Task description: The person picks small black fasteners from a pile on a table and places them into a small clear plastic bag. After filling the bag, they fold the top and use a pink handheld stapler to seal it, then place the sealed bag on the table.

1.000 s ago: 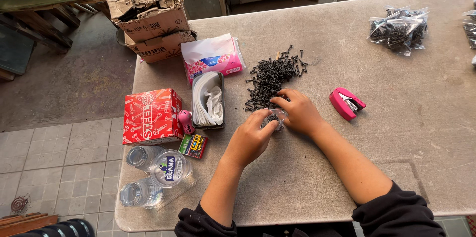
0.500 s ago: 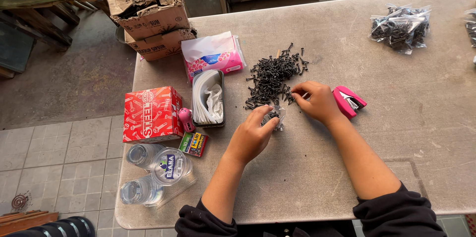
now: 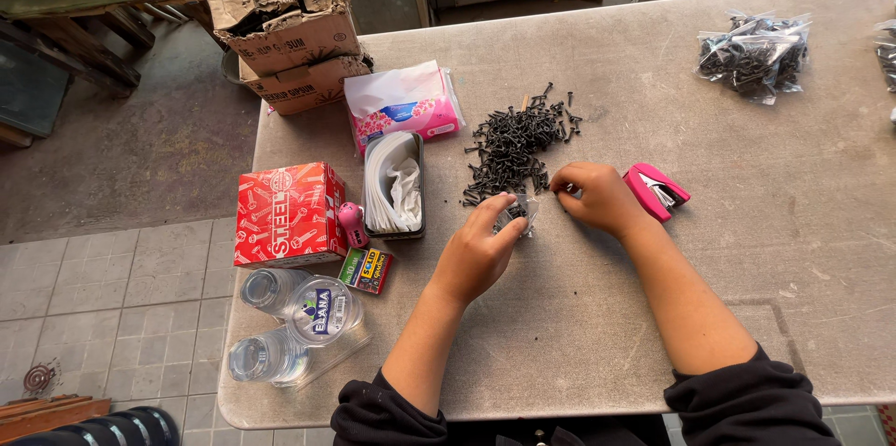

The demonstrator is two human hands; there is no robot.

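Since the earlier frame, right hand [image 3: 597, 199] has withdrawn from the stapler, fingers curled at the screws [image 3: 518, 143] heaped at 12 o'clock; left hand [image 3: 481, 245] pinches a limp, slippery bag [image 3: 519, 213]; hold bag by its rim.

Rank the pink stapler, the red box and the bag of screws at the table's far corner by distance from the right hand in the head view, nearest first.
From the right hand:
1. Pink stapler, just beside it on the outer side.
2. Red box, across the table past the left hand.
3. Bag of screws, up at the far corner; roughly as far as the box, so hard to call.
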